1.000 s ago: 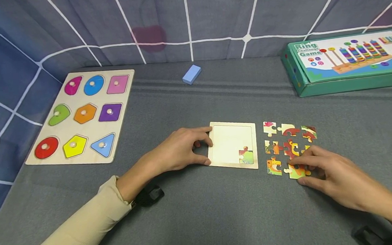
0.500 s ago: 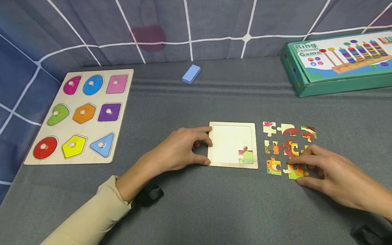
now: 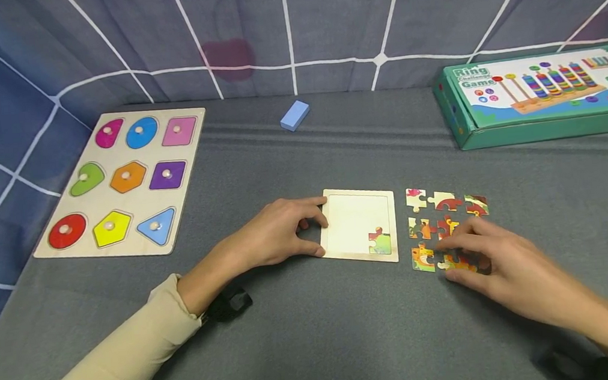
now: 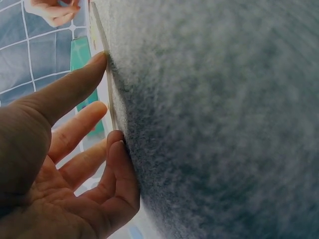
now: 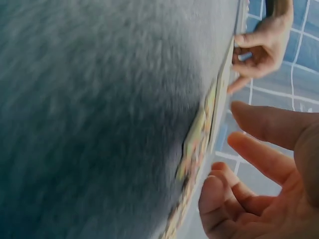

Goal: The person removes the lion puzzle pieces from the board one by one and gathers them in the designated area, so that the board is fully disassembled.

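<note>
A shallow square wooden puzzle tray (image 3: 357, 212) lies on the grey cloth, with one red-and-green jigsaw piece (image 3: 381, 243) in its lower right corner. My left hand (image 3: 270, 235) touches the tray's left edge, thumb low and fingers higher; in the left wrist view the fingertips meet its thin rim (image 4: 110, 94). Right of the tray, loose jigsaw pieces (image 3: 423, 258) lie in rows. Over the lower right ones hovers my right hand (image 3: 512, 268), hiding part of them. In the right wrist view its thumb (image 5: 264, 122) and fingers stand apart, nothing between them.
A wooden peg board (image 3: 146, 219) with coloured shapes lies at the left. One blue block (image 3: 295, 116) sits at the back. At the back right is a green game box (image 3: 543, 127). A blue checked cloth (image 3: 333, 24) hangs behind.
My right hand has shifted a little left over the bottom middle piece, which it now covers more. My left hand has stayed at the tray. The head view has turned slightly.
</note>
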A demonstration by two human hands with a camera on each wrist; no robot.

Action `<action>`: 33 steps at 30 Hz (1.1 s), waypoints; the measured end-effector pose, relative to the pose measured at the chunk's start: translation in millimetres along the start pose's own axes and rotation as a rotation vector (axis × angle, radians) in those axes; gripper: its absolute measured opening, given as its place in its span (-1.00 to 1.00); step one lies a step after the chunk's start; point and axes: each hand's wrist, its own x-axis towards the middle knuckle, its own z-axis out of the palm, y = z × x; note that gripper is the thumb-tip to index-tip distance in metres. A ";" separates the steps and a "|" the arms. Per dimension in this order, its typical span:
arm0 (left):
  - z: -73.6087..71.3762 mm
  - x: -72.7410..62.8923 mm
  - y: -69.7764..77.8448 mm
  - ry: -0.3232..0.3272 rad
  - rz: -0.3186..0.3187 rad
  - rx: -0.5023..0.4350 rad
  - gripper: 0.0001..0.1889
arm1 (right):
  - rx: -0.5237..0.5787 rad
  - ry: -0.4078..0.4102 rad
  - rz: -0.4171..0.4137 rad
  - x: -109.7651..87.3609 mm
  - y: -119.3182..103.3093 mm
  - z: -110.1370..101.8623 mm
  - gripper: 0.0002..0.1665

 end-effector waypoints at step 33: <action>1.8 -0.3 -1.9 0.012 0.024 0.006 -0.62 | 0.146 -0.235 -0.019 56.8 -35.5 26.8 -0.42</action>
